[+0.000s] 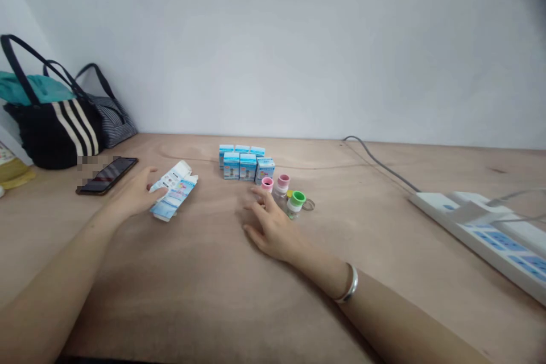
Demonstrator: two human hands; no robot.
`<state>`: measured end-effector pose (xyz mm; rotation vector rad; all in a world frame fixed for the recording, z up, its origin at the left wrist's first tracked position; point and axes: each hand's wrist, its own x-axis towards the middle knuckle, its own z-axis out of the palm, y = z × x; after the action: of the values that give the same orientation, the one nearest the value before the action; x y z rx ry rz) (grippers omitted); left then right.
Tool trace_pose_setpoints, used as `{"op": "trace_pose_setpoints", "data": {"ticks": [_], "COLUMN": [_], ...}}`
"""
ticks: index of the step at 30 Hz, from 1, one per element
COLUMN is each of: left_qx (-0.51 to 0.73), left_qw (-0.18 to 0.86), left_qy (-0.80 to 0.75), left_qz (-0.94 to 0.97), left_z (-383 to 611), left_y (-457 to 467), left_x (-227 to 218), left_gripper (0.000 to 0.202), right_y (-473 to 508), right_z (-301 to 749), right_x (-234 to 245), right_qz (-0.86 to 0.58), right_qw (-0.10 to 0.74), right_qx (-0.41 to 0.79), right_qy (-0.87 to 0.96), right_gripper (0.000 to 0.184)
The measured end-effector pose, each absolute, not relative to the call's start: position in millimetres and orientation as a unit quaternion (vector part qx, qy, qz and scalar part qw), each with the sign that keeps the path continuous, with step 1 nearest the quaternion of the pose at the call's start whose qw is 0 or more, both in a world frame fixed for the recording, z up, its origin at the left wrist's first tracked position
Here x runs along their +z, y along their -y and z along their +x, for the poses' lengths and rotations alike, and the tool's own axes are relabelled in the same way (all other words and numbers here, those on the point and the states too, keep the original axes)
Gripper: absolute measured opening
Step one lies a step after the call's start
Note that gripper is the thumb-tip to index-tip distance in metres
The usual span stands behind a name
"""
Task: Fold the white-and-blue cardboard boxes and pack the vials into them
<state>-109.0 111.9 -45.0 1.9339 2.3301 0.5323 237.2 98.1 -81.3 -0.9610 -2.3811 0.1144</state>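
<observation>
My left hand (137,189) is at the left edge of some flattened blue-and-white cartons (174,196). Its thumb lies over the cartons' edge while the index finger stretches apart from it. My right hand (273,227), with a silver bangle on the wrist, hovers or rests just in front of small clear bottles, its fingers spread and nothing seen in them. Two of these have pink rims, a pink-topped bottle (283,183) and another pink-topped bottle (267,183) partly hidden by my fingers. To their right stands a green-topped bottle (296,202).
Several small blue-and-white boxes (247,167) stand in two rows behind the bottles. A ring-shaped piece (309,205) lies beside the green top. At left are a phone (107,176) and a striped black bag (60,131); at right, a power strip (478,233) with a grey cable (377,163).
</observation>
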Motion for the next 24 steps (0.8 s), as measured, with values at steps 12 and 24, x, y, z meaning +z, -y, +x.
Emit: {"op": "trace_pose_setpoints", "data": {"ticks": [12, 24], "left_qx": [0.174, 0.171], "left_qw": [-0.114, -0.110], "left_qy": [-0.630, -0.583], "left_qz": [0.748, 0.787], "left_z": [-22.8, 35.4], "left_y": [-140.2, -206.8], "left_x": [-23.5, -46.7], "left_gripper": [0.047, 0.046], "right_y": [-100.7, -99.7], "right_z": [234.8, 236.0], "right_x": [-85.7, -85.2], "right_qz": [-0.314, -0.319], "right_qw": [0.240, 0.220], "right_qx": [0.043, 0.033], "right_qy": [0.918, 0.921], "right_gripper": [0.021, 0.022]}}
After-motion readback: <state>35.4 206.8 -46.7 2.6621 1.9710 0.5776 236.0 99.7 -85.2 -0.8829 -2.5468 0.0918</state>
